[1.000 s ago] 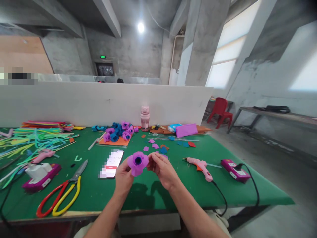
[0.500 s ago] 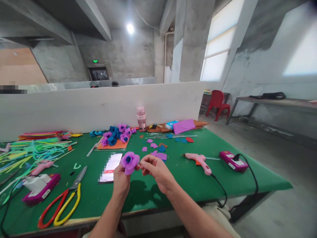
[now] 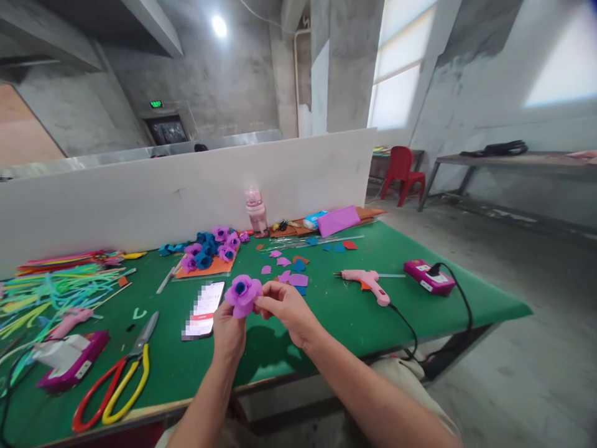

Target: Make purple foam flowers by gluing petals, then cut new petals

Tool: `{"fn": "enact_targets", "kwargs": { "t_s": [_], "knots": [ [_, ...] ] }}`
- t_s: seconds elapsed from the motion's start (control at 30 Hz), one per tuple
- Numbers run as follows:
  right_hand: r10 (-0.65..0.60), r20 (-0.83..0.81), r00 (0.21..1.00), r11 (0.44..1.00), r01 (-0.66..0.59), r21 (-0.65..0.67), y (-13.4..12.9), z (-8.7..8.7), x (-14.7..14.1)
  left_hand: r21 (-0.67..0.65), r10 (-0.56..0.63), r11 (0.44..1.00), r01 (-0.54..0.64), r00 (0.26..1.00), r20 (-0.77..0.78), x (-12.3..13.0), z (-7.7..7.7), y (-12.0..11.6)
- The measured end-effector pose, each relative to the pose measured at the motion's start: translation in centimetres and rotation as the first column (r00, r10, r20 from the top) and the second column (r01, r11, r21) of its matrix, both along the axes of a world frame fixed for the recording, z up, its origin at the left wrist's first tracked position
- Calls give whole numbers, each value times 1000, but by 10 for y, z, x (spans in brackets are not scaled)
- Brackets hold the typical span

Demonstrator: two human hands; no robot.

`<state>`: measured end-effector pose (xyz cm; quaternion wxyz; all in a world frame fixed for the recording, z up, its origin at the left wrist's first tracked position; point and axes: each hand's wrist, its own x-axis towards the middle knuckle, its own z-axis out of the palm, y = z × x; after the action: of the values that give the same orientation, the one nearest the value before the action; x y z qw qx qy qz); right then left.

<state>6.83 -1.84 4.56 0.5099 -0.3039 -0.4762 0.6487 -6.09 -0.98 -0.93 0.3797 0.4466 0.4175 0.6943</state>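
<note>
A purple paper flower (image 3: 243,297) with a dark blue centre is held up over the front of the green table. My left hand (image 3: 229,333) is closed around its underside, the fingertips hidden behind the petals. At the flower's right edge, the thumb and forefinger of my right hand (image 3: 285,309) pinch a purple petal. Just left of my left hand a phone (image 3: 204,311) lies with its screen lit. Beyond the hands, loose purple and blue paper pieces (image 3: 297,279) are scattered. A pink glue gun (image 3: 366,283) rests to the right of my right hand.
Large scissors (image 3: 135,361) with red and yellow handles lie at front left, beside a purple power strip (image 3: 74,361). Finished flowers (image 3: 212,249) are piled on orange paper. A pink bottle (image 3: 256,213) stands by the white partition (image 3: 186,193). Another power strip (image 3: 429,277) sits right.
My right hand has moved in to the flower, its fingertips now on the right petal. The view has turned slightly, shifting the scene up and left.
</note>
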Motion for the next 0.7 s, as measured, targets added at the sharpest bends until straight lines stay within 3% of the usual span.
{"fn": "enact_targets", "kwargs": {
  "t_s": [0.13, 0.43, 0.57, 0.7],
  "knots": [
    [-15, 39, 999, 998, 12, 62, 2, 0, 3, -41, -60, 997, 63, 997, 58, 7, 4, -3],
    [-51, 136, 989, 989, 32, 144, 3, -4, 2, -57, -73, 995, 80, 990, 118, 7, 3, 0],
    [45, 108, 993, 997, -52, 63, 4, 3, 12, 14, -43, 999, 44, 998, -47, -7, -2, 1],
    [105, 32, 994, 993, -104, -49, 11, 0, 23, 83, -99, 989, 126, 958, -271, -21, 1, -2]
  ]
}}
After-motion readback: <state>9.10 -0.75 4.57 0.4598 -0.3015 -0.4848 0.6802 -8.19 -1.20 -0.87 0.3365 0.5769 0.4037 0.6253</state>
